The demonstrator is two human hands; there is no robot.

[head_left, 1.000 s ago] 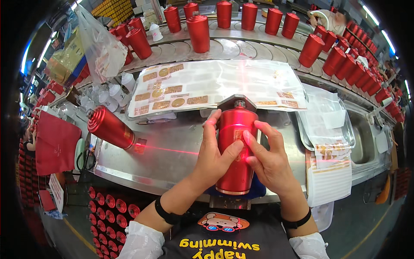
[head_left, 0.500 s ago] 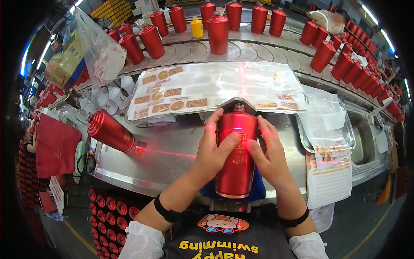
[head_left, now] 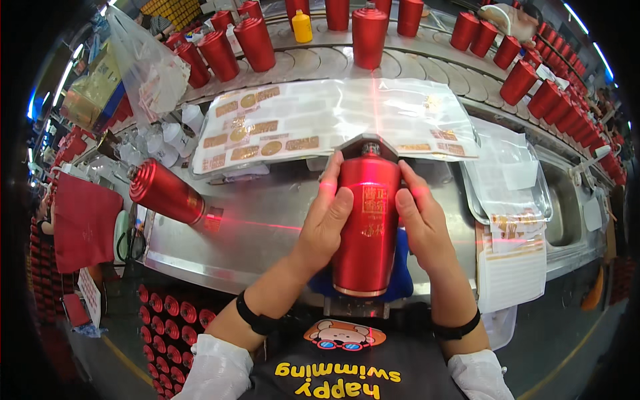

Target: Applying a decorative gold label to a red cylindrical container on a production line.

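Note:
A glossy red bottle (head_left: pixel 367 257) with gold print lies before me, its short grey neck away from me against a dark angled bracket (head_left: pixel 347 142). My left hand (head_left: pixel 325 223) wraps its left side, thumb along the edge of the print. On the opposite side my right hand (head_left: pixel 422 217) holds it with fingers and thumb. Under the bottle is blue cloth (head_left: pixel 402 277), mostly hidden. Another red bottle (head_left: pixel 167 192) rests tilted at the left of the metal bench, a small red-and-gold label (head_left: pixel 213 219) at its base. Red laser lines cross the held bottle.
Sheets of gold stickers (head_left: pixel 320 127) cover the bench's far part. Beyond runs a curved conveyor (head_left: pixel 300 63) carrying red bottles and a yellow bottle (head_left: pixel 301 27). To the right are a tray (head_left: pixel 470 193) with papers and a sink (head_left: pixel 567 213); scissors (head_left: pixel 133 243) hang at left.
My thumbs have moved from the front of the bottle out to its sides, uncovering the gold print. Bottles on the conveyor have shifted, and the whole view has tilted slightly.

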